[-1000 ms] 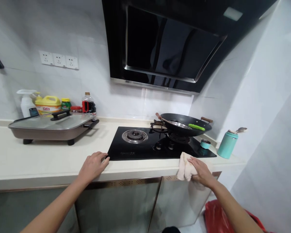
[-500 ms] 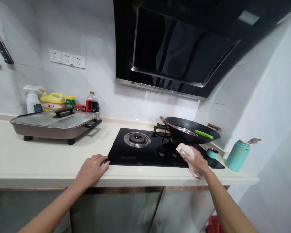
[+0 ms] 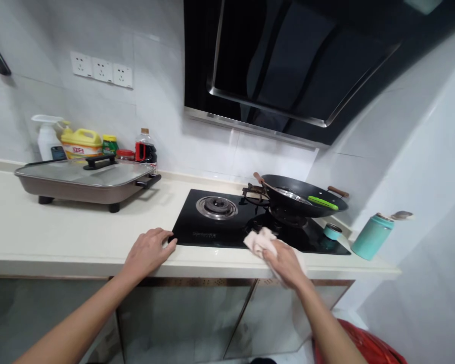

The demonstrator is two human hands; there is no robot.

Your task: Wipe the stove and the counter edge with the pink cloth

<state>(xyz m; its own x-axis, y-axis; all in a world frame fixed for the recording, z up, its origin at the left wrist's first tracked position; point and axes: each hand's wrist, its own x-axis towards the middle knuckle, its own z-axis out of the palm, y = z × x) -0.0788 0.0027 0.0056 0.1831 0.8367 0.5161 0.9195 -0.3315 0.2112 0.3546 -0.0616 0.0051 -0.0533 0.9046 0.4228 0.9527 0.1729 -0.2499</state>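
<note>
1. The cloth (image 3: 261,241) has shifted left, onto the front rim of the hob (image 3: 187,227), near the front edge of the surface (image 3: 79,230).
2. Right grip (image 3: 286,264) clutches it; left grip (image 3: 147,254), empty, touches the hob's front-left corner.
3. Wiping now seems centred on that rim.

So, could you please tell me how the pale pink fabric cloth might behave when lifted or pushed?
The cloth would likely flop, since it bunches in soft folds at the right hand. It probably won't roll, being crumpled.
</note>
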